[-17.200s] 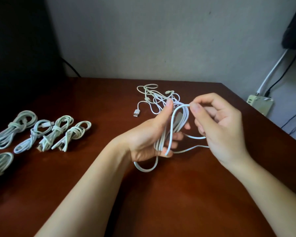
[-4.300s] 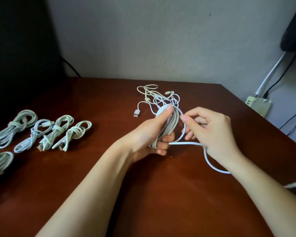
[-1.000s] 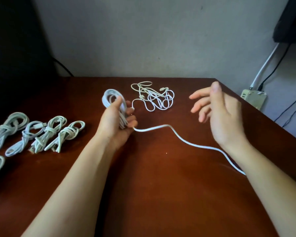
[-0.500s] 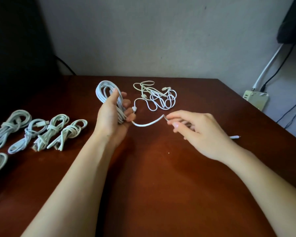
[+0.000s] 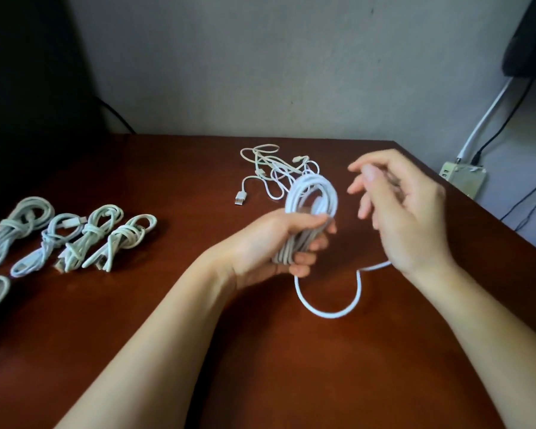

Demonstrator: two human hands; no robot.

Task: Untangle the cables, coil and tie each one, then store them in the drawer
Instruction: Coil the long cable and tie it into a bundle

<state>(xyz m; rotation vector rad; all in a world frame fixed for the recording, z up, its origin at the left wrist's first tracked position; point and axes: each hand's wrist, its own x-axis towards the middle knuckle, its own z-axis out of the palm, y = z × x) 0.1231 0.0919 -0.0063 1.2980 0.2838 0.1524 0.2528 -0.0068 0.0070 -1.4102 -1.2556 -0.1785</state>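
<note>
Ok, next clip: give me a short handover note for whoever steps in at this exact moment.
Left hand grips the white coil upright. Right hand is beside it, blurred; whether it holds anything is unclear. The coil's loose tail loops on the table and runs under the right wrist.
Done: tied bundles lie at the table's left.
Left: tie off this coil, untangle and tie the cable pile behind it, then store everything. No drawer in view.
</note>
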